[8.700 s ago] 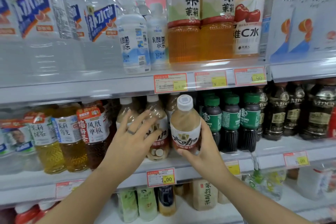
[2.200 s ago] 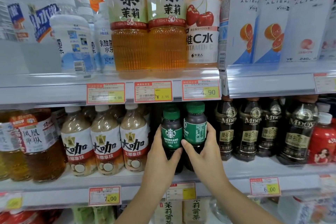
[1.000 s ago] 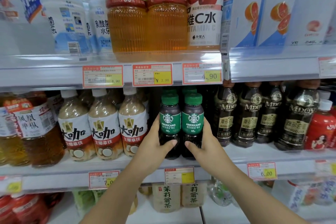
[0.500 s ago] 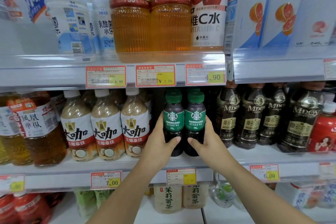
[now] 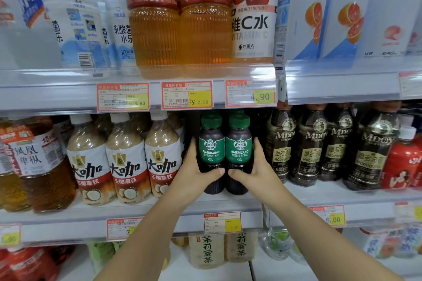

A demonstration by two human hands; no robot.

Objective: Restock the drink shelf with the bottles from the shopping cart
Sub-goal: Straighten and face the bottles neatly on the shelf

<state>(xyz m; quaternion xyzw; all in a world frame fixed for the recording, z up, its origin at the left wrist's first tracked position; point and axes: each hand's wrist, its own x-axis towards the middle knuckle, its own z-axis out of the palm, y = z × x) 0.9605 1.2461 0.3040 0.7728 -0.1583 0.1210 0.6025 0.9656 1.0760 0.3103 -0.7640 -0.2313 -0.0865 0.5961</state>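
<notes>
The left hand (image 5: 194,174) grips the left coffee bottle (image 5: 211,146), the right hand (image 5: 259,174) grips the right coffee bottle (image 5: 239,146) (both upright, touching) on the middle shelf (image 5: 319,195).

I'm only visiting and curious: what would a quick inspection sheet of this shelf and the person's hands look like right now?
Surface: middle shelf, pale, with bottles standing in rows along it.
Job's things: left Americano bottle and right Americano bottle, green caps, upright side by side at the shelf front; shopping cart not in view.
Clutter: nothing seen.
Grippers: left hand grips the left Americano bottle low down; right hand grips the right Americano bottle; the thumbs nearly meet in front.
Cables: nothing seen.
Surroundings: latte bottles to the left, dark coffee bottles to the right, amber tea bottles on the shelf above, price tags on the rails.
</notes>
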